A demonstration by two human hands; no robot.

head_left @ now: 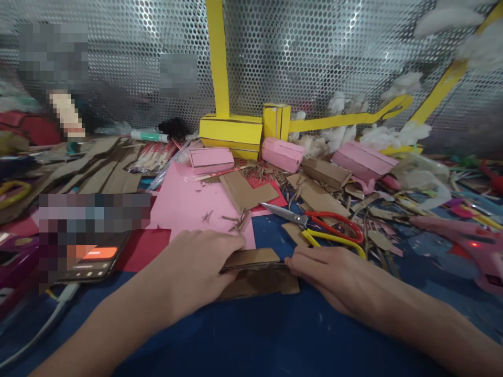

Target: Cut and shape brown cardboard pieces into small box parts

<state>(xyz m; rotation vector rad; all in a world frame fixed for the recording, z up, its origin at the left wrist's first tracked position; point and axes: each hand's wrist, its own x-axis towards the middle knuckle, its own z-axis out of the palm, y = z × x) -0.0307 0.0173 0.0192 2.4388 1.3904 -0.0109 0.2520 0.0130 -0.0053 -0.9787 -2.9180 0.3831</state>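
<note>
Near the middle of the blue table, a folded brown cardboard piece point(259, 280) is held between my two hands. My left hand point(204, 264) grips its left end, fingers behind and thumb in front. At the upper right corner my right hand point(320, 269) pinches the edge with its fingers closed. Just beyond the right hand lie scissors point(298, 217) with one red and one yellow handle, blades apart. Pink paper point(196, 201) spreads behind the left hand, with an L-shaped cardboard offcut point(247, 191) on it. The fingertips on the far side of the cardboard are hidden.
Yellow point(231, 128) and pink boxes point(283, 154) stand at the back before a perforated metal panel point(157, 31). A pink glue gun point(467, 243) with a lit red light lies right. A phone point(98, 259) on a white cable lies left. Cardboard scraps are scattered around.
</note>
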